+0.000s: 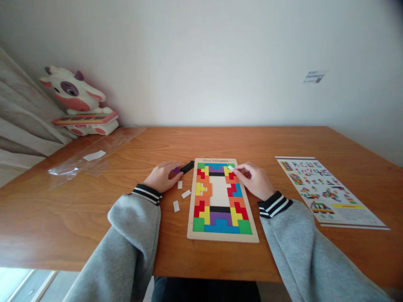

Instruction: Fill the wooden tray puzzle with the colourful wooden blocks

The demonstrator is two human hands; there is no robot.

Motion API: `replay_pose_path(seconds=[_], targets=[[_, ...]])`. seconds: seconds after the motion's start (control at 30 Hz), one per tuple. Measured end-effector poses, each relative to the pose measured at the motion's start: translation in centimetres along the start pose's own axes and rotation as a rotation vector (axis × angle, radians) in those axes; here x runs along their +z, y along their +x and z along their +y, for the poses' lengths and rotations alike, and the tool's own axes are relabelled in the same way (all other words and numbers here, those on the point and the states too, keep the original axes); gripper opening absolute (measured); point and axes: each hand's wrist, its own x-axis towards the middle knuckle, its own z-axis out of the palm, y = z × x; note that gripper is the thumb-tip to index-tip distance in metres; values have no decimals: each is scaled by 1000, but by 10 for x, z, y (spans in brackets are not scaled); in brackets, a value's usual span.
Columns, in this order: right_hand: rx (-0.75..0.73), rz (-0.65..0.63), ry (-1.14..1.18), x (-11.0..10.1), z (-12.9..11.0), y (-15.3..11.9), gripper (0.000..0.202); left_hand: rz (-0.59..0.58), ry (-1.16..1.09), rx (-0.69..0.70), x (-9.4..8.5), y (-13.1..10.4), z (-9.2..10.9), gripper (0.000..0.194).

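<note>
A wooden puzzle board (223, 239) lies on the table with coloured pieces fitted around a bare middle. My right hand (255, 180) pinches a small white piece (231, 168) over the board's upper right part. Left of the board, my left hand (164, 176) has its fingers closed on a purple piece (176, 170); a black piece (188, 167) sticks out beside it toward the board's top left corner. Near that hand lie a white piece (179, 184), another white piece (186, 194) and a third white piece (176, 206).
A printed sheet (333, 193) with coloured figures lies at the right. At the back left stands a cow toy with a keyboard (85, 105). Clear plastic wrap (67, 171) with a white label (95, 155) spreads in front of it on the wooden table (94, 218).
</note>
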Motion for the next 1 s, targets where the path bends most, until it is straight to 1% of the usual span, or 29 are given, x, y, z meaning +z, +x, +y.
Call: replay_pose_path(seconds=[0.1, 0.2, 0.37, 0.5, 0.6, 0.7, 0.77, 0.87, 0.93, 1.0], targets=[[-3, -4, -6, -1, -2, 0, 32, -21, 52, -50, -5, -4, -8, 37], [-8, -13, -11, -2, -4, 1, 32, -30, 70, -91, -6, -4, -13, 38], [0, -15, 2, -3, -6, 1, 31, -28, 79, -95, -4, -4, -10, 38], [2, -22, -9, -3, -5, 1, 28, -3, 92, -92, -4, -4, -9, 36], [-2, -25, -16, -3, -4, 1, 29, 60, 75, 8, -5, -2, -3, 33], [-5, -24, -15, -2, -4, 1, 31, 105, -5, 181, -4, 1, 16, 29], [-5, -31, -12, -1, -4, 1, 31, 64, -102, 325, -1, 2, 36, 33], [-12, -43, -5, -1, -3, 1, 30, -43, -240, 509, 6, 1, 64, 45], [-17, -42, -6, -1, -3, 0, 28, -106, -272, 558, 10, 0, 74, 48], [-14, -37, -6, -1, -2, 0, 28, -133, -268, 548, 12, -1, 77, 46]])
